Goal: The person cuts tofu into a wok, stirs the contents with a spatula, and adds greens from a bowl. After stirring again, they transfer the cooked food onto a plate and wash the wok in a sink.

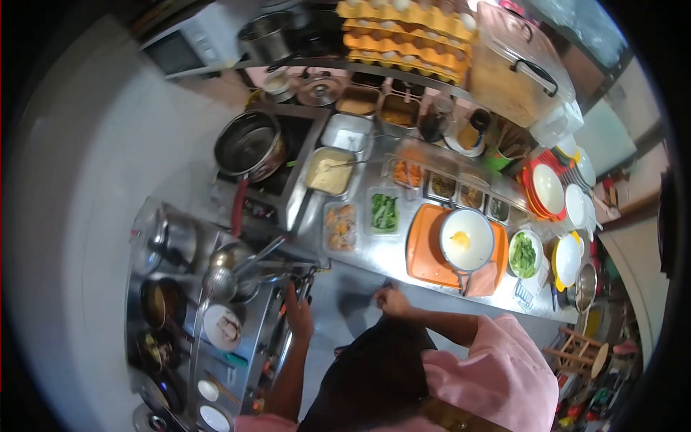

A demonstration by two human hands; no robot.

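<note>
My left hand [298, 314] is beside the front edge of the steel stove counter [268, 324], its fingers stretched out and holding nothing. Over the floor in front of the worktop, my right hand [392, 301] has its fingers curled in; whether anything is inside them is hidden. To its right a white pot [481, 263] with a dark rim stands on an orange cutting board [425, 248], and an egg yolk [461, 236] shows inside. Closer to my left hand, a skimmer [220, 284] and other metal utensils lie over a pot.
A black pan [248, 147] with a red handle sits on the cooktop. Along the worktop are a tub of chopped greens [384, 212], a tub of mixed pieces [340, 227] and a bowl of greens [523, 253]. Egg trays [407, 36] are stacked on the shelf above.
</note>
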